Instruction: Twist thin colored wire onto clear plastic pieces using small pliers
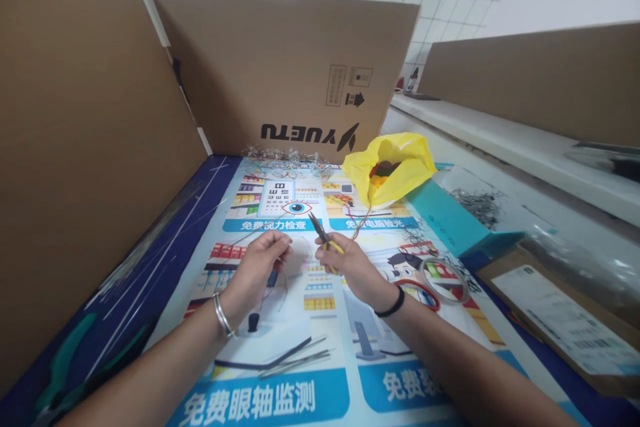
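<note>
My left hand [260, 265] is closed in a pinch on a clear lens with thin wire [299, 255] hanging from it, above a printed eye-care poster [320, 340]. My right hand [350, 267] is wrapped around small yellow-handled pliers [323, 237] whose dark jaws point up and left, close to the lens. A silver bangle sits on my left wrist and a black band on my right wrist.
Cardboard walls [290, 73] stand left and behind. A yellow plastic bag [390, 167] lies at the back right beside a teal box [445, 213]. A tape roll [445, 278], thin metal rods [295, 357], green-handled pliers [65, 363] and clear frames [285, 159] are around.
</note>
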Tool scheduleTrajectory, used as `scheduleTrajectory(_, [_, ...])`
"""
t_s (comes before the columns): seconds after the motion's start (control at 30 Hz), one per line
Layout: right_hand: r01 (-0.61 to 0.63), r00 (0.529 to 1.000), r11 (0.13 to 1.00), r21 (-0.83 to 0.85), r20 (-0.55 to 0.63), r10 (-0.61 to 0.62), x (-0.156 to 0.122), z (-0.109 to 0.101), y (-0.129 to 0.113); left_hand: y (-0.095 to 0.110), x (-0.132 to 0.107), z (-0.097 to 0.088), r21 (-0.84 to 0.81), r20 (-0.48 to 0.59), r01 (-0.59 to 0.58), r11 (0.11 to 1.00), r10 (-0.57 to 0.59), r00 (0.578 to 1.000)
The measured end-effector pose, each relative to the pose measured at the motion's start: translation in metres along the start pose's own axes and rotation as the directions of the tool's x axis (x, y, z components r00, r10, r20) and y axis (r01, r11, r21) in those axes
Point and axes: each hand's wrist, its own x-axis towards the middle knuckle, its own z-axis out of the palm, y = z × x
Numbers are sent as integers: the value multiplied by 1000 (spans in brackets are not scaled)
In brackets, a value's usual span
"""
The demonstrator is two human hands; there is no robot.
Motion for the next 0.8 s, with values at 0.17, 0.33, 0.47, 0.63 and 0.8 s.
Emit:
scheduleTrajectory(0.17, [44, 999, 999, 10, 18, -44, -2, 4, -1, -3, -1, 1, -113, 17, 25, 993, -24, 1000])
scheduleTrajectory(0.33, [54, 999, 998, -12, 5, -54, -2, 5, -2, -5, -3, 5, -165, 146, 156, 974, -132, 980])
scheduleTrajectory(0.47, [20, 1000, 999, 28, 11, -20, -2, 2, -3, -5, -4, 5, -191, 186, 207, 960, -171, 967])
scheduleTrajectory(0.63, [22, 1000, 999, 38, -5, -22, -2, -1, -7, -2, -5, 5, -193, 194, 212, 958, -174, 965])
scheduleTrajectory(0.8, [42, 998, 999, 4, -41, -42, -1, -3, -13, -2, -7, 7, -259, 278, 252, 932, -177, 944])
